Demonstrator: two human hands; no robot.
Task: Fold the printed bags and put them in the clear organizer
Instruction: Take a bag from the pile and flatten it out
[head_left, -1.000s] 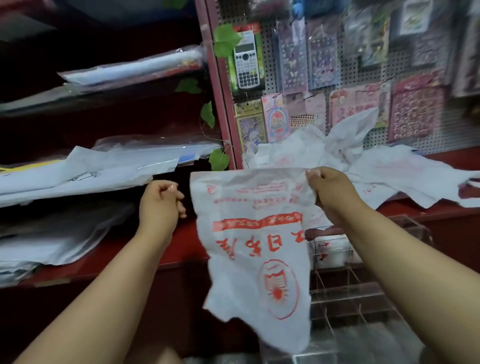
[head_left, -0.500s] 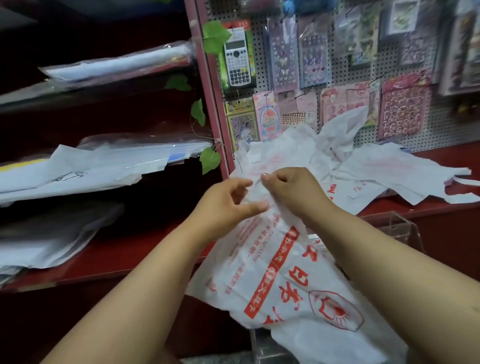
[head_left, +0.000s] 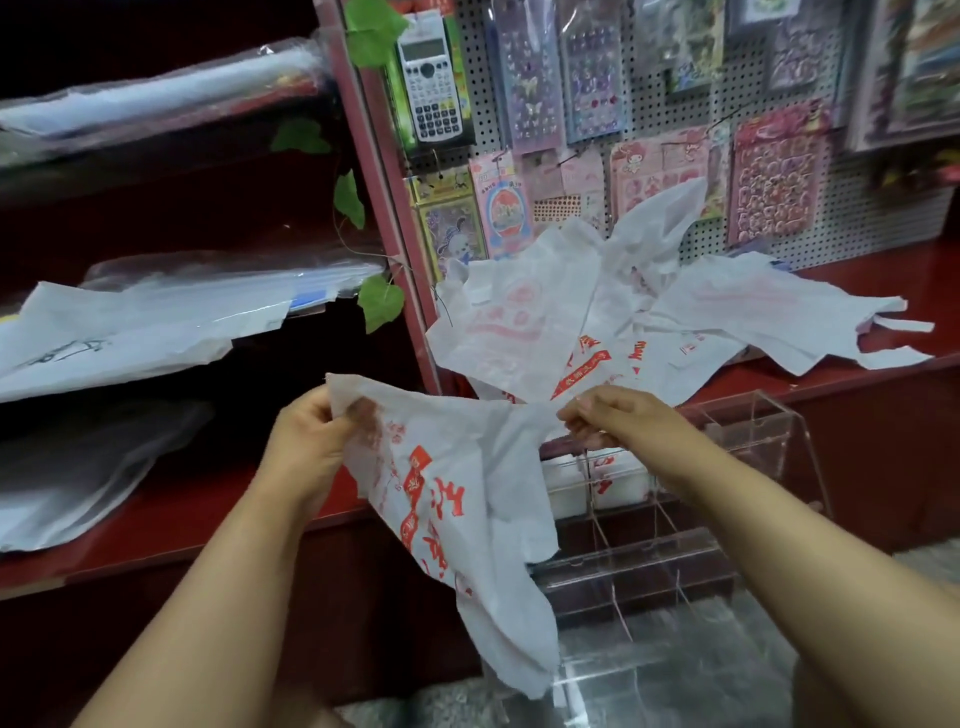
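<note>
I hold one printed bag (head_left: 457, 499) up in the air in front of the red shelving, just left of the clear organizer (head_left: 748, 467). My hands are apart, each clamped on the bag's top edge: my left hand (head_left: 311, 441) pinches the left corner with the thumb showing through the thin plastic, and my right hand (head_left: 613, 423) pinches the gathered right end. The rest hangs down crumpled, red print facing me, its tail dangling in front of the organizer's lower compartments.

To fold this well, I think I need to pull the top edge taut first so the wrinkles drop out, then bring my hands together to lay corner on corner. The plastic is thin and slippery, so I judge a firm pinch matters more than speed. The organizer's slots look narrow, so the fold should end up small and flat. Some folded white pieces seem to sit in an upper compartment already. The pile of loose bags (head_left: 597, 317) waits on the counter (head_left: 883, 275) behind.
</note>
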